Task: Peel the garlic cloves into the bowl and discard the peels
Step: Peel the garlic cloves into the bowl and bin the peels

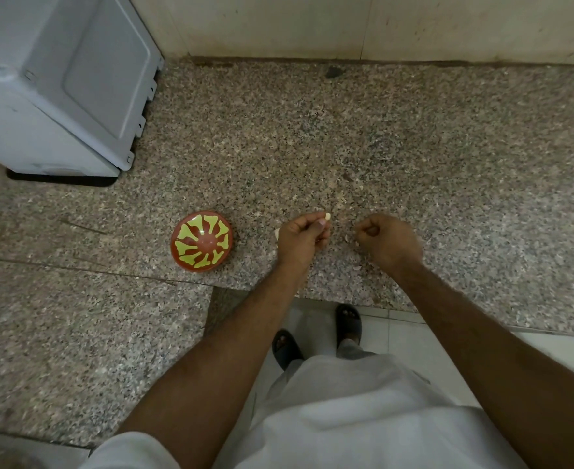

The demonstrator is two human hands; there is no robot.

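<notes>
A red bowl (201,242) with a yellow-green pattern stands on the speckled granite counter (312,147). Just right of the bowl, my left hand (302,236) pinches a pale garlic clove (327,217) at its fingertips. Another pale bit (276,233) shows at the hand's left edge. My right hand (389,240) hovers beside it with fingers curled; whether it holds anything is hidden. Small bits of garlic peel (356,243) lie on the counter between and around the hands.
A grey-white appliance (59,86) stands at the back left of the counter. A tiled wall (346,25) runs along the back. The counter's front edge (312,299) lies below my wrists, with my sandalled feet (316,336) on the floor beneath.
</notes>
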